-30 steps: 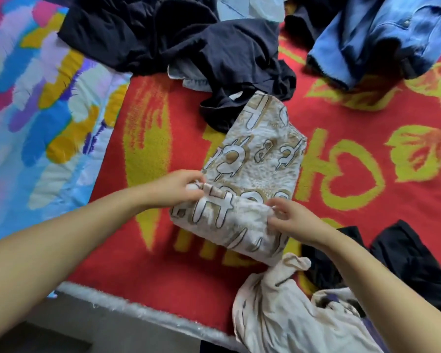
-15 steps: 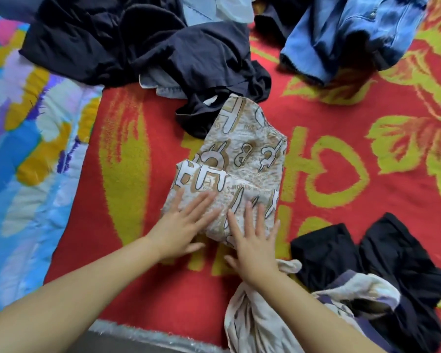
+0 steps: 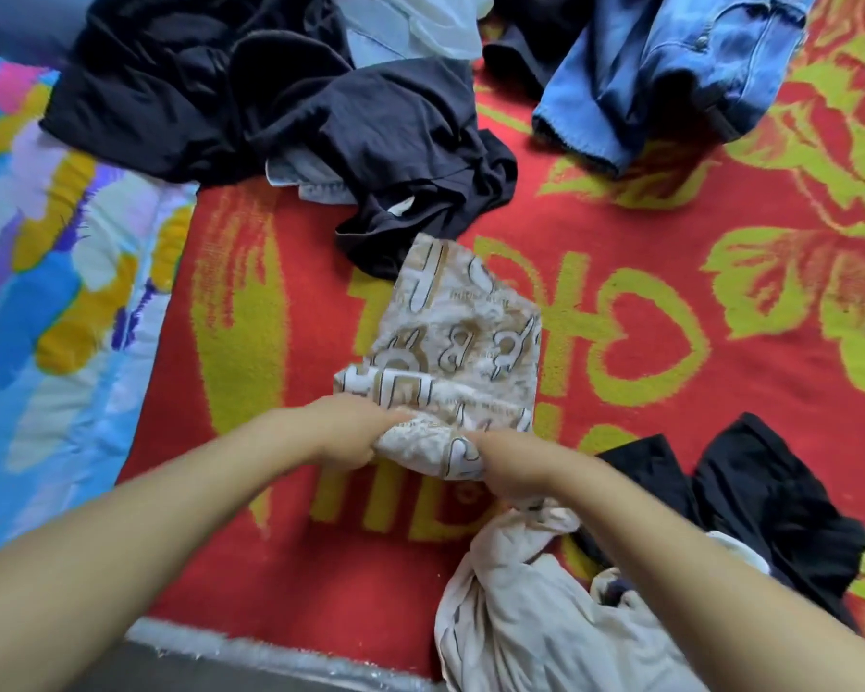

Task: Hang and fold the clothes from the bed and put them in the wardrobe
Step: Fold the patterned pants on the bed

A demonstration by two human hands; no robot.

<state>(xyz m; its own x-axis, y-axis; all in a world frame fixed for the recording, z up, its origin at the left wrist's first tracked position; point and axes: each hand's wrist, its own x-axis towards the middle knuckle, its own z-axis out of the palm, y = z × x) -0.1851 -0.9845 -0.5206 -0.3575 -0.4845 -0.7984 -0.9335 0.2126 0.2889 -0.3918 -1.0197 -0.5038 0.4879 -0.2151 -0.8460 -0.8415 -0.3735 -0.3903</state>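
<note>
The patterned beige garment [image 3: 458, 362], mid-bed and half folded, is gripped at its near edge by the left hand [image 3: 350, 432] and right hand [image 3: 508, 462], while dark clothes [image 3: 280, 107], jeans [image 3: 670, 67] and a cream garment [image 3: 535, 616] remain unfolded.

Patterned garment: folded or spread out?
Partly folded. The patterned garment lies as a narrow strip on the bed; left hand and right hand grip its doubled-over near end.

text | printed garment [image 3: 463, 337]: large letters "B" (rest unclear) | blanket [image 3: 670, 302]: heart motif
</note>
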